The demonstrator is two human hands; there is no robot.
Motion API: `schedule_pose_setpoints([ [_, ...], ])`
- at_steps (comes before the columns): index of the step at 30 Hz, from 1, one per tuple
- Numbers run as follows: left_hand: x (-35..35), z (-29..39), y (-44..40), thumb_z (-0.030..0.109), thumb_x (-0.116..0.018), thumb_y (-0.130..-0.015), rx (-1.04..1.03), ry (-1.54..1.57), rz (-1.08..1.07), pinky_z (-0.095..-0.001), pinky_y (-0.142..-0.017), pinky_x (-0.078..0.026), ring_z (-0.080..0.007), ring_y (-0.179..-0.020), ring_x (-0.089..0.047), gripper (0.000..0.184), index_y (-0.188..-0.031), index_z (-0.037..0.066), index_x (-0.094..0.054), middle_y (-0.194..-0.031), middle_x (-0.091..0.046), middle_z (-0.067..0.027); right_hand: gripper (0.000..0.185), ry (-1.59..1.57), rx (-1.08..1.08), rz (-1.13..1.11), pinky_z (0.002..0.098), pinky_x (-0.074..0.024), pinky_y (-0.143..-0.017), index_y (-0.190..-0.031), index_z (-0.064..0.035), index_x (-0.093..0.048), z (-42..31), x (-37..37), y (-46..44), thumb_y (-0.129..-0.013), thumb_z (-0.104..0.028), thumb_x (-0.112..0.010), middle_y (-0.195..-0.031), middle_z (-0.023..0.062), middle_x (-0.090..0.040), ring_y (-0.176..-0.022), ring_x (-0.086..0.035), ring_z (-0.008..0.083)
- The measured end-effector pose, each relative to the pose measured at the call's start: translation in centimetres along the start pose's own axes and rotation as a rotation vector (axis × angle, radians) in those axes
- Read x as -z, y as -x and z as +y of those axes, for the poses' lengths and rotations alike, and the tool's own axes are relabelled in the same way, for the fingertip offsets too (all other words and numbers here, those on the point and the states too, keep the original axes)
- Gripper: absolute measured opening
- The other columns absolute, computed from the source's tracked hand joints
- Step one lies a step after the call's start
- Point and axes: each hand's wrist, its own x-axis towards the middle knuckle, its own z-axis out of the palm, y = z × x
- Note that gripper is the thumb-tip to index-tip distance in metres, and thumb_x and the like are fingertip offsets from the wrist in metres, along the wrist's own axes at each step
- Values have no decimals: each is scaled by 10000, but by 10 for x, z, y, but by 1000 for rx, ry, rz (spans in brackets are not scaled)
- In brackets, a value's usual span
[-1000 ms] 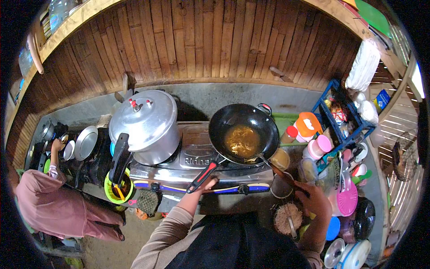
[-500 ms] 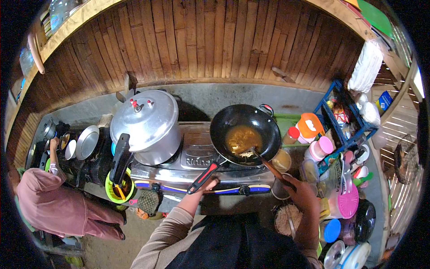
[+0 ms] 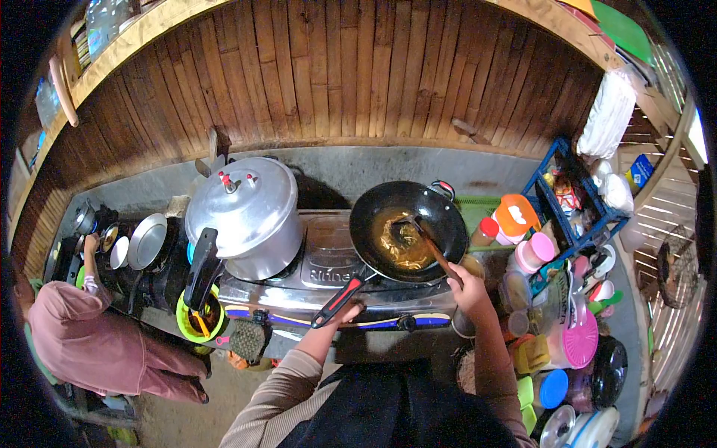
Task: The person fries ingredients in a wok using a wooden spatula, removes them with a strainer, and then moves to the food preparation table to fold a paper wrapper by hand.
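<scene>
My right hand point(image 3: 469, 290) is closed around the wooden handle of a spatula point(image 3: 435, 250), whose dark end dips into the wok. The black wok point(image 3: 366, 224) sits on the right burner and holds brown liquid with pale strips. My left hand point(image 3: 348, 312) is by the wok's black-and-red handle point(image 3: 337, 300), at the stove's front edge. The handle passes over part of that hand; its fingers show only partly, and I cannot tell whether they grip anything.
A large pressure cooker point(image 3: 243, 213) occupies the left burner of the stove point(image 3: 328, 246). Jars, tubs and a pink lid point(image 3: 579, 338) crowd the right side, below a blue rack point(image 3: 556, 190). Another person point(image 3: 86, 336) stands at left by several pans. A yellow-green bowl point(image 3: 212, 328) is near the stove.
My right hand has moved up and left with the spatula, whose end now sits nearer the wok's middle. The strips in the liquid have spread. My left hand stays by the handle.
</scene>
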Motion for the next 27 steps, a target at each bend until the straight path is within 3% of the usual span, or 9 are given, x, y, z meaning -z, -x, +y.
schedule_pose_setpoints([
  [5,8,-23,-5,283,-708,-696,-80,254,-114,-225,-350,-366,-116,-442,-450,643,-1235,46,-449,-1213,-496,-162,333,34,71,86,346,-459,-810,-1115,-3,-547,13,12,10,-796,-92,-582,-982,246,-593,-957,-586,350],
  [7,5,-43,-15,306,-450,-809,-15,-204,195,-381,-942,-381,-303,-1055,-522,409,-1129,70,-546,-1120,-565,-181,350,111,49,84,352,-458,-818,-1131,-12,-543,15,19,19,-795,-102,-581,-1005,246,-588,-972,-582,347],
  [9,-19,21,2,298,-442,-813,163,-639,165,-384,-940,-383,-305,-1056,-521,399,-1127,76,-550,-1125,-564,-176,371,129,-73,18,357,-466,-804,-1142,-13,-538,-3,37,33,-785,-102,-593,-1014,233,-596,-961,-596,328],
  [11,-2,-3,-2,349,-722,-691,-77,387,-83,-162,-384,-346,-31,-662,-516,711,-1278,81,-423,-1274,-453,-119,387,166,-113,-14,356,-472,-789,-1151,-17,-536,-20,55,47,-779,-100,-603,-1017,218,-604,-941,-605,311],
  [18,-1,-10,-2,374,-748,-654,-256,326,-171,-167,-380,-336,-34,-666,-516,810,-1314,76,-383,-1314,-417,-129,400,241,-212,-116,365,-483,-749,-1143,-67,-573,-66,109,80,-750,-100,-643,-1005,168,-632,-838,-625,271],
  [20,-14,18,3,259,-475,-800,234,-533,115,-339,-567,-476,-201,-617,-598,355,-1082,65,-570,-808,-627,-143,398,192,-276,-107,361,-483,-744,-1138,-76,-578,-71,118,87,-747,-103,-645,-989,174,-634,-822,-627,264],
  [24,-20,34,10,262,-472,-809,238,-438,134,-312,-533,-466,-170,-555,-571,346,-1074,64,-574,-764,-627,-124,413,380,-228,-67,352,-480,-748,-1145,-90,-574,-87,133,94,-739,-99,-646,-976,178,-634,-815,-635,278],
  [26,-7,20,9,277,-731,-697,-26,150,-115,-182,-372,-328,-82,-491,-444,754,-1319,57,-367,-1320,-408,-148,416,382,-267,-93,352,-476,-764,-1145,-91,-574,-87,133,94,-736,-99,-648,-993,172,-630,-845,-630,298],
  [27,-9,23,10,277,-731,-697,-26,151,-114,-182,-372,-328,-82,-491,-444,754,-1319,57,-367,-1320,-408,-148,419,384,-306,-119,352,-471,-780,-1145,-91,-574,-86,133,94,-733,-99,-650,-1010,166,-626,-876,-624,319],
])
